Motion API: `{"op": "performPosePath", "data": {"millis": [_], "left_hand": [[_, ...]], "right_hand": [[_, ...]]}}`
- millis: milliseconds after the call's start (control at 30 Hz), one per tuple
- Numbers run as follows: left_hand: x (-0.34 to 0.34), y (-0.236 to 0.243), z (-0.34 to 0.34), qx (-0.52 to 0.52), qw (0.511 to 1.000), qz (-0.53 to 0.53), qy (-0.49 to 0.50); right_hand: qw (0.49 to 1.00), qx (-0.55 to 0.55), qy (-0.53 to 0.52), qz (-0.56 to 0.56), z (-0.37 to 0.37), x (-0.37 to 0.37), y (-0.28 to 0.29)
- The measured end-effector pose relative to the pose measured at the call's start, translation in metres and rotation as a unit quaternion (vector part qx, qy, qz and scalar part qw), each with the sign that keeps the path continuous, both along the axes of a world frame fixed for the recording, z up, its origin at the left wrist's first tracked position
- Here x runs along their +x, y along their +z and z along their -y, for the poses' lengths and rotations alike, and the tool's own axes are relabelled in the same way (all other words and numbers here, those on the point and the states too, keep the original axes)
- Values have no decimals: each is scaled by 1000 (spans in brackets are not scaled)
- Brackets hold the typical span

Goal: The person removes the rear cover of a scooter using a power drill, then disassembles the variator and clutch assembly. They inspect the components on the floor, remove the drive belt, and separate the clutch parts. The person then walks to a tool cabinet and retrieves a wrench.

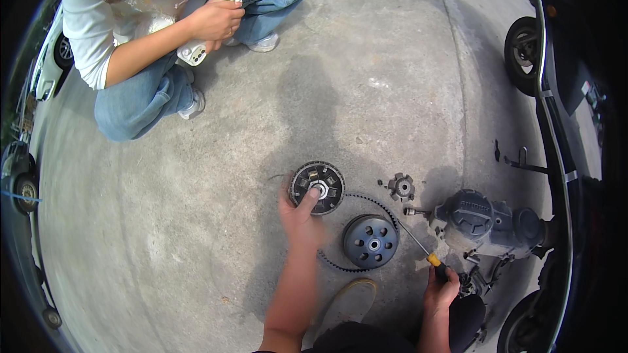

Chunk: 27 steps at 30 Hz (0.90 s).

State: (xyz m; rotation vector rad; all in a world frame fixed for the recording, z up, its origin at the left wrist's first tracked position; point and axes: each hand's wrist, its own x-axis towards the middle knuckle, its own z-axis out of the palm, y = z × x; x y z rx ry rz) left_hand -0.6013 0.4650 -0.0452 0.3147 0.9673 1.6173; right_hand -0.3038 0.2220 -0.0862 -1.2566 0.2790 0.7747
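Note:
My left hand [301,216] grips a round black pulley part [331,178], thumb across its silver hub. My right hand [442,294] is closed on a yellow-and-black screwdriver [436,265], whose long shaft angles up toward a toothed black belt [356,269]. The belt lies on the concrete around a dark blue-grey drum with several holes [370,242]. A small finned metal plate [403,186] sits above the drum. To the right are a dark engine casing [474,216] and, beside its left end, a socket-like metal piece [412,211].
A person in jeans [140,111] crouches upper left, holding a phone [191,53]. A dark scooter [556,157] stands along the right; loose metal parts [477,281] lie below the casing. Cars [19,183] are at far left. My shoe [353,297] is below the belt.

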Motion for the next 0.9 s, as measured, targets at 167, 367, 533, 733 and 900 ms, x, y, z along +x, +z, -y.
{"op": "performPosePath", "data": {"millis": [167, 367, 533, 733, 900], "left_hand": [[-28, -39, -37, -54, 998, 7, 17], [-41, -62, -52, -25, 934, -356, 30], [-68, -76, -64, 169, 521, -829, -112], [-74, -89, -73, 257, 440, -839, -191], [-83, -88, -73, 231, 514, -816, -130]], "right_hand": [[1000, -11, -21, -16, -2, 1, -5], [1000, -5, -13, -10, 0, 2, -6], [1000, -7, -7, -11, -3, -2, -5], [1000, -10, -5, -8, -6, -7, 2], [1000, -11, 3, -3, -8, -10, 7]]}}
